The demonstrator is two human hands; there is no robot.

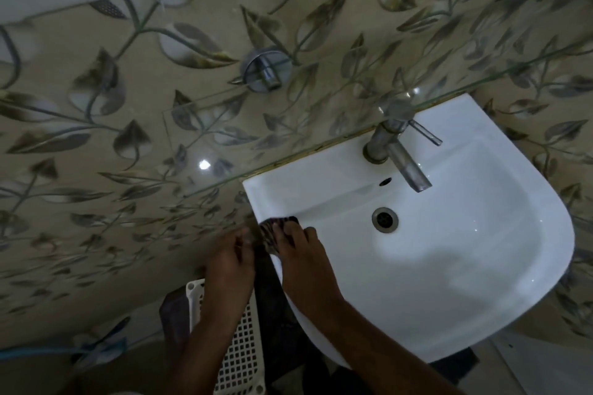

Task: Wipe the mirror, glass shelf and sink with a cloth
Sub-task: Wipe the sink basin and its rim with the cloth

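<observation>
White porcelain caught most of the dim light as a person worked a dark striped cloth (278,236) along the left rim of the sink (449,266). The right hand (296,261) lay on top of the cloth, fingers spread flat and pressing it against the rim. The left hand (229,261) sat just beside it off the sink's edge, fingers curled toward the cloth's trailing end; whether it actually pinched the fabric could not be told. Judging by the cloth's place, the sink was the step in hand, with the basin around the drain (384,219) and tap (396,151) likely still to do. The glass shelf (231,151) above appeared bare, but nothing showed whether it had been wiped. No mirror was in view.
</observation>
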